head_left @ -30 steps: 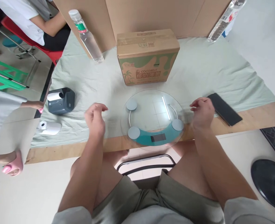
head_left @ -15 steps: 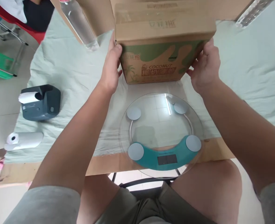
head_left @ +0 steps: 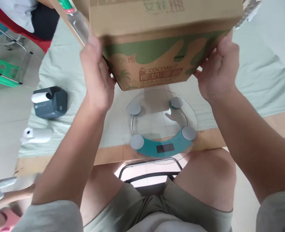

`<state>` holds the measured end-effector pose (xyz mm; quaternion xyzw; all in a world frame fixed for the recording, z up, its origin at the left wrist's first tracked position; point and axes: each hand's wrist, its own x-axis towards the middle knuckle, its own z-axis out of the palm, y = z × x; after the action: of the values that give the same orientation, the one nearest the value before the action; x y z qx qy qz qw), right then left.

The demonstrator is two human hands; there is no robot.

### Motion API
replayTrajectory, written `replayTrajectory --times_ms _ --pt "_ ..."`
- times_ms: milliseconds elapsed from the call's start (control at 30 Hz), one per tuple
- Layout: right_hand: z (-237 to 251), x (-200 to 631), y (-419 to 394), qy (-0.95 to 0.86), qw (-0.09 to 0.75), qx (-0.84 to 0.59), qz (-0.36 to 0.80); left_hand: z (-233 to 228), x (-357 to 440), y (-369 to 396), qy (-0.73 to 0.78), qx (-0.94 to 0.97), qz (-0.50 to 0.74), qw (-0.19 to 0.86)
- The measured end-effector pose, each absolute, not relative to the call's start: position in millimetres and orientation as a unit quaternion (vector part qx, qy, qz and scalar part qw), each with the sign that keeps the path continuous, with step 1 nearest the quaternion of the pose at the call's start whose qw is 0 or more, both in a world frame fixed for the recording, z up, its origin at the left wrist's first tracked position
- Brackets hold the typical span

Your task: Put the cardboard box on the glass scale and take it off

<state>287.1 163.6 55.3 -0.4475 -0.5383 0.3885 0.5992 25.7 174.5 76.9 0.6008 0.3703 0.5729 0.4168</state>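
Carton [head_left: 166,53] between both hands [head_left: 96,75]

Upper centre: brown rectangular cardboard carton [head_left: 157,58], matt, printed. Centre: round clear glass scale [head_left: 161,126], smooth, glossy; silver round discs [head_left: 137,142], satin, metal-like; teal curved panel [head_left: 148,149], smooth, plastic-like. Left: dark grey boxy device [head_left: 52,106], matt plastic look; white cylindrical paper roll [head_left: 42,135], matt. Right: pale green cloth [head_left: 253,80], wrinkled; tan wood strip [head_left: 281,124].
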Motion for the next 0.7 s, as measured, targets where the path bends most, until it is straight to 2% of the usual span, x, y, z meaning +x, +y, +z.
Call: replayTrajectory --times_ms 100,200,433,700 --pt "69.5 285.1 111.0 -0.520 0.615 -0.438 0.400 93.9 23.0 120.7 0.311 0.597 0.495 0.549" --pt "67.8 285.3 65.5 -0.526 0.630 -0.414 0.394 88.1 18.4 75.2 0.338 0.553 0.466 0.602" --pt "34.2 293.1 9.5 -0.508 0.640 -0.414 0.401 61.3 7.2 16.6 0.344 0.560 0.437 0.614" --pt "20.4 287.5 -1.4 -0.479 0.660 -0.408 0.410 52.8 4.7 3.4 0.341 0.569 0.442 0.604"
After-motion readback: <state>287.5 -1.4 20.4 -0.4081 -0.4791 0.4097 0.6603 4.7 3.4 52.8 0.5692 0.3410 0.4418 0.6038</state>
